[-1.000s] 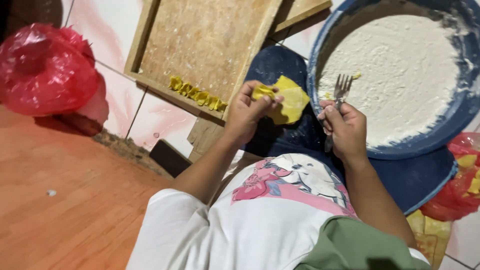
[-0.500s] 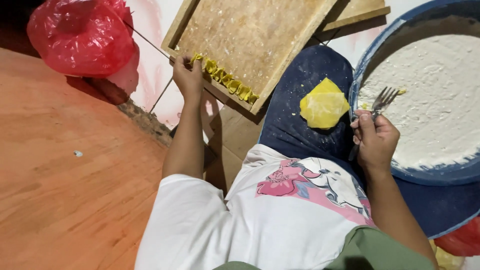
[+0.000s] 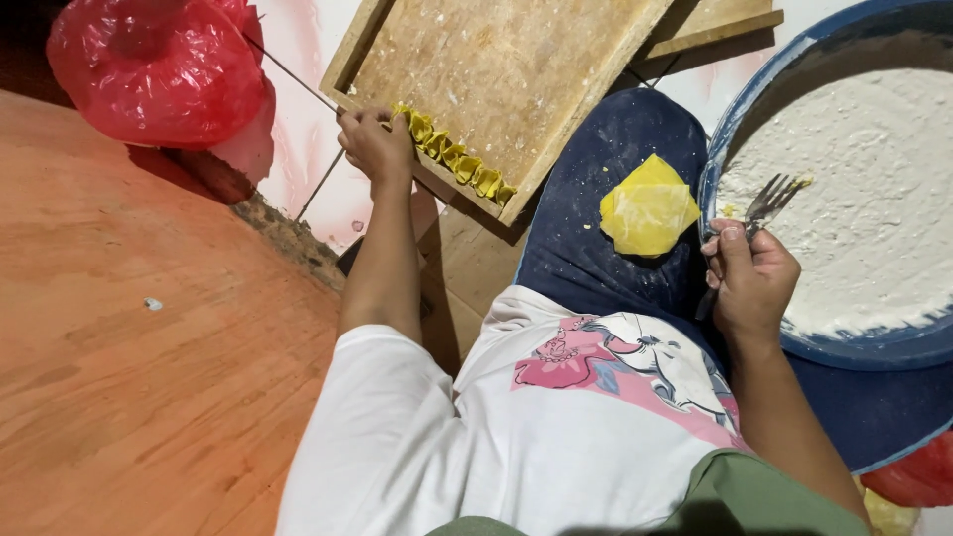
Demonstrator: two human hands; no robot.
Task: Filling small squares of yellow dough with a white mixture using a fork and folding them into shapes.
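Head view, left hand (image 3: 374, 146) closed at yellow dumplings (image 3: 455, 159) on wooden tray (image 3: 516, 69), right hand (image 3: 749, 280) gripping fork (image 3: 759, 213)

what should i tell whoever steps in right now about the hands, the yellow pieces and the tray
Left hand: at the near corner of the wooden tray, fingers at the end of the row of folded yellow pieces.
Right hand: closed on a fork, tines over the white filling in the blue basin.
Stack of flat yellow wrappers: lying on the dark blue lap.
Done: one short row of folded pieces along the tray's near edge.
Left: the rest of the tray is bare; wrappers and filling remain.
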